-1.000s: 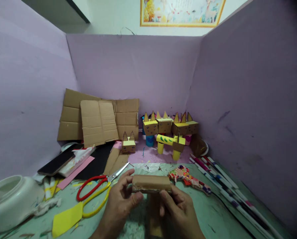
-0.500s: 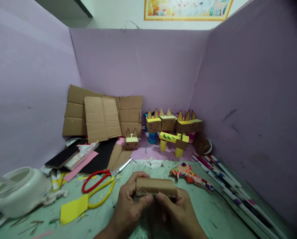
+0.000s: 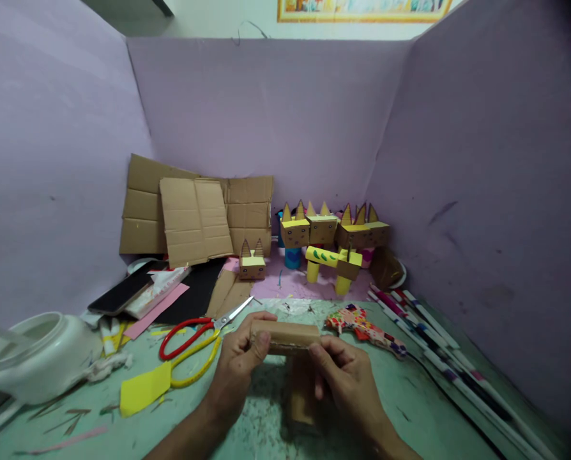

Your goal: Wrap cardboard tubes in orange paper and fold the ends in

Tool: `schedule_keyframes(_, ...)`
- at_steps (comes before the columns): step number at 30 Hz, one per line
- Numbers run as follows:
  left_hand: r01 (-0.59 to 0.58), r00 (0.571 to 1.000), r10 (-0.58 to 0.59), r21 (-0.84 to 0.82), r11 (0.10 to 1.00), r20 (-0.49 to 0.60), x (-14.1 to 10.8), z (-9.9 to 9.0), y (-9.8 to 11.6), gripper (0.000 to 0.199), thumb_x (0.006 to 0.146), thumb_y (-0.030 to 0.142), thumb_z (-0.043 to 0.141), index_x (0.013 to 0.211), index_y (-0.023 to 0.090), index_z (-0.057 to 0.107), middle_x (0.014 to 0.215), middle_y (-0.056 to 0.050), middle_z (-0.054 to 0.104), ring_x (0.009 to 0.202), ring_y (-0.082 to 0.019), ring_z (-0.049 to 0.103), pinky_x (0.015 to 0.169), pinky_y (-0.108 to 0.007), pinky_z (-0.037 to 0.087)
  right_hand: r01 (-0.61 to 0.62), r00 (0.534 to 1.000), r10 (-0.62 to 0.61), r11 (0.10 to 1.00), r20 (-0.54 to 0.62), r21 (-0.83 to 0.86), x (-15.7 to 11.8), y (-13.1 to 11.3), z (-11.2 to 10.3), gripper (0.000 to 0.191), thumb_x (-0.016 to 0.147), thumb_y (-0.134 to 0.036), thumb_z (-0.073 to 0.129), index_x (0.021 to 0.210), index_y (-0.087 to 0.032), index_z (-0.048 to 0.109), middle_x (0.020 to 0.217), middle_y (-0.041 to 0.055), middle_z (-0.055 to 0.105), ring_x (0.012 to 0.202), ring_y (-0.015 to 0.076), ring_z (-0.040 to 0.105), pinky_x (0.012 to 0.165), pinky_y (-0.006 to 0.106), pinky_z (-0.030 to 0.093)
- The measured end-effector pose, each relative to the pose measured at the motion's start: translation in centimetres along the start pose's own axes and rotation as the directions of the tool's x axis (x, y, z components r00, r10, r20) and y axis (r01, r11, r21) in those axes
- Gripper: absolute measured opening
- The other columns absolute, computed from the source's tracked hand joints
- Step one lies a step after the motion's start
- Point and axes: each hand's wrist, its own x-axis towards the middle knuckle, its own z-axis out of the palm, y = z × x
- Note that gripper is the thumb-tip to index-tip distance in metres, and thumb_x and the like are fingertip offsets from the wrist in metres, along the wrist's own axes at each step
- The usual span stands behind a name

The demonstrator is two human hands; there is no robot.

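A brown cardboard tube (image 3: 288, 333) lies sideways between my two hands, above the table. My left hand (image 3: 235, 361) grips its left end, thumb on the near side and fingers behind. At the right end, my right hand (image 3: 350, 370) pinches the lower edge with the thumb and fingertips. Underneath, partly covered by the right hand, is a second brown cardboard piece (image 3: 303, 399); its full shape is hidden. Scissors (image 3: 216, 329) with red and yellow handles lie open left of my hands. A flower-patterned glue gun (image 3: 362, 329) lies to the right.
White pens or markers (image 3: 439, 345) lie along the right wall. Cardboard sheets (image 3: 197, 217) lean at the back left, near several box-headed figures (image 3: 321, 230). A white pot (image 3: 41, 358) stands at the left. A yellow paper piece (image 3: 145, 388) lies by the scissors.
The tube has moved slightly up and left and turned a little. My right hand has shifted to its lower right edge, and the cardboard piece beneath is now plainer to see.
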Motion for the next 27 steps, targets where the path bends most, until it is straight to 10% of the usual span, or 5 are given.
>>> schedule_keyframes(16, -0.078, 0.978, 0.105, 0.149, 0.986, -0.179, 0.6, -0.2, 0.5, 0.033, 0.069, 0.04, 0.065, 0.048, 0.017, 0.057, 0.088, -0.009, 0.07, 0.08, -0.023, 0.059, 0.069, -0.029, 0.042, 0.093, 0.986, -0.094, 0.996, -0.137, -0.013, 0.7, -0.9, -0.8, 0.026, 0.059, -0.041, 0.071, 0.05, -0.016, 0.066, 0.036, 0.0008, 0.056, 0.034, 0.0109, 0.045, 0.037, 0.023, 0.034)
schedule_keyframes(27, 0.012, 0.939, -0.017, -0.018, 1.0, -0.345, 1.1, -0.1, 0.4, 0.03, 0.062, 0.045, 0.067, 0.061, 0.016, 0.062, 0.065, -0.003, 0.062, 0.065, -0.019, 0.055, 0.059, -0.028, 0.044, 0.144, 0.893, -0.079, 0.983, -0.443, 0.115, 1.6, -0.5, -1.9, 0.037, 0.058, -0.052, 0.075, 0.055, -0.016, 0.067, 0.048, 0.0012, 0.06, 0.04, 0.0098, 0.044, 0.039, 0.022, 0.036)
